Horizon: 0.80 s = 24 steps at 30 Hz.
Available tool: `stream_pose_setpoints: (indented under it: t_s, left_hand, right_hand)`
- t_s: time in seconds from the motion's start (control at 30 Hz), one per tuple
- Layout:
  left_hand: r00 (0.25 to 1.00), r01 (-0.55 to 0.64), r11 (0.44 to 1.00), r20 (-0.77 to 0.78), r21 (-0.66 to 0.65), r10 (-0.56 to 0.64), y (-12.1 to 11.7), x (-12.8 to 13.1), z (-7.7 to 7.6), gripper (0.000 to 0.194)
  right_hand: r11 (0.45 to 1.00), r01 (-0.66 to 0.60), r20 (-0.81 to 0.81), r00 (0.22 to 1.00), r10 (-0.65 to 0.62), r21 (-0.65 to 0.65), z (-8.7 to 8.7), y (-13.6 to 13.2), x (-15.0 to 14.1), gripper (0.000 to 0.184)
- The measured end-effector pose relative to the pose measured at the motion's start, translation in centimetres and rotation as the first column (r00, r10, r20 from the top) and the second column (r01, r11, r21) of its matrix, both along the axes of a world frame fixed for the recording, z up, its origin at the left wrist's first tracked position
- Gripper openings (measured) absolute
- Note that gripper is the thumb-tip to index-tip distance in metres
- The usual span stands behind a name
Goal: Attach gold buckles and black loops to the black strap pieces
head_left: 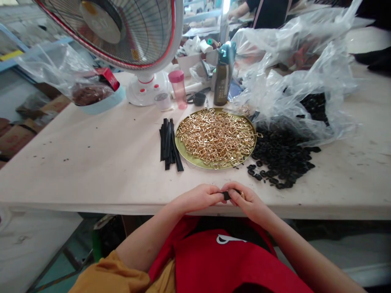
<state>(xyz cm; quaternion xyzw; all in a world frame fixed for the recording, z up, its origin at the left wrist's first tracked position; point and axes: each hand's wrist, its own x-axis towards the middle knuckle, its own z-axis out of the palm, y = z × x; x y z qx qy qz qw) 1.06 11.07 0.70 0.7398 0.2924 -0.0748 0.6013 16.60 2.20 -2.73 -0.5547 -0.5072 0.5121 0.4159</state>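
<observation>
Close to the table's front edge, my left hand (206, 196) and my right hand (246, 198) meet, both closed on a short black strip (226, 195). A bit of gold metal (242, 194) shows at the right fingers; its full shape is hidden. Beyond the hands, a round yellow-green tray (195, 160) bears a heap of small gold buckles (216, 136). Several flat black strips (167, 142) lie bunched along the tray's left side. To its right spreads a pile of small black loop-shaped pieces (281, 156).
A white fan with a red-edged guard (146, 65) stands at the back left, beside a pink-lidded cup (179, 91) and a dark bottle (222, 81). Clear plastic bags (271, 89) cover the back right. Across the table, a person's arm (241, 10) shows.
</observation>
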Motion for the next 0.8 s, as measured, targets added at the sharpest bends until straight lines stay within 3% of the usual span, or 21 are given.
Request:
stream_pose_setpoints:
  t_s: [0.2, 0.27, 0.33, 0.43, 0.53, 0.67, 0.8]
  left_hand:
    - [1.000, 0.012, 0.998, -0.006, 0.060, -0.012, 0.0, -0.5, 1.1, 0.037]
    - [1.000, 0.009, 0.997, -0.018, 0.080, -0.007, -0.1, -0.9, 1.4, 0.038]
    - [0.999, 0.016, 0.981, -0.046, 0.193, -0.007, 0.0, -1.2, 1.3, 0.037]
    - [0.993, 0.018, 0.852, -0.108, 0.523, 0.045, 0.4, -1.3, 0.6, 0.036]
    - [0.972, 0.070, 0.727, -0.212, 0.683, 0.105, 1.1, -1.3, -0.5, 0.033]
    - [0.960, 0.072, 0.652, -0.231, 0.755, 0.161, 2.7, -2.4, -1.0, 0.027]
    - [0.940, -0.033, 0.447, -0.124, 0.894, 0.317, 6.8, -4.4, -0.3, 0.026]
  right_hand:
    - [0.996, 0.045, 0.069, 0.996, -0.050, 0.075, 0.3, -0.1, -0.3, 0.027]
    - [0.986, -0.011, 0.222, 0.975, -0.027, 0.165, 0.8, -0.2, -0.1, 0.028]
    - [0.952, -0.092, 0.426, 0.904, -0.043, 0.291, 1.2, -0.3, 0.4, 0.037]
    - [0.890, -0.151, 0.644, 0.742, -0.184, 0.429, 1.4, -0.1, 1.1, 0.045]
    - [0.887, -0.177, 0.749, 0.618, -0.236, 0.426, 0.5, 0.6, 1.5, 0.037]
    - [0.915, -0.193, 0.794, 0.579, -0.185, 0.355, -1.5, 1.4, 1.7, 0.028]
    - [0.902, -0.133, 0.790, 0.546, -0.279, 0.411, -3.0, 2.0, 1.4, 0.029]
